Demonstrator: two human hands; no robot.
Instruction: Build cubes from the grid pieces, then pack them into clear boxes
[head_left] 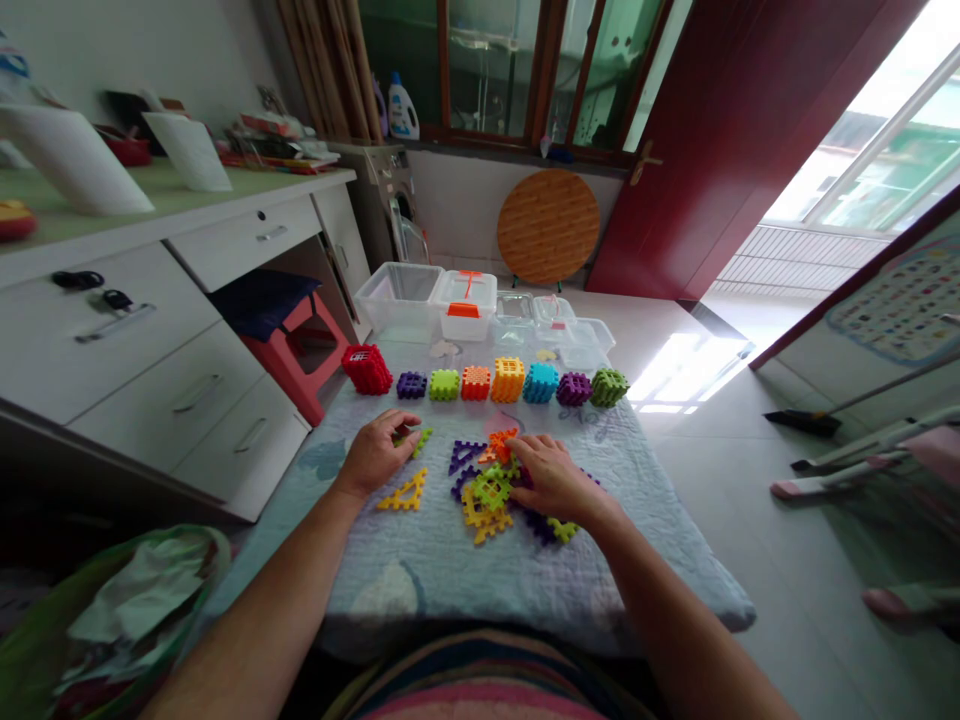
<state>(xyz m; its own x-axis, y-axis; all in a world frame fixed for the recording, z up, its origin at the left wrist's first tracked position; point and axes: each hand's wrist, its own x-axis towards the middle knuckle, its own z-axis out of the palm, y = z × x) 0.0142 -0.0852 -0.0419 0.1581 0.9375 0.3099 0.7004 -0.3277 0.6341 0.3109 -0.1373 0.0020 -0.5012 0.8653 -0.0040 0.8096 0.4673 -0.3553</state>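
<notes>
Left hand [375, 455]: fingers curled on a green flat piece [420, 440], resting on the quilted tabletop [450, 570].
Right hand [551, 478]: fingers spread over loose pieces [487, 495], grip not discernible.
Pieces: flat, notched plastic; yellow, green, purple, orange.
Yellow triangle [405, 493]: just beside left hand.
Assembled cubes [508, 380]: row behind.

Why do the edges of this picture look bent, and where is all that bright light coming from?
In the head view, the wide lens bows the white drawer unit and dark red door outward; daylight blows out the open doorway at the right and throws a glaring patch on the floor; the hands and the loose plastic building pieces on the pale quilted mat stay evenly lit and reasonably sharp.
</notes>
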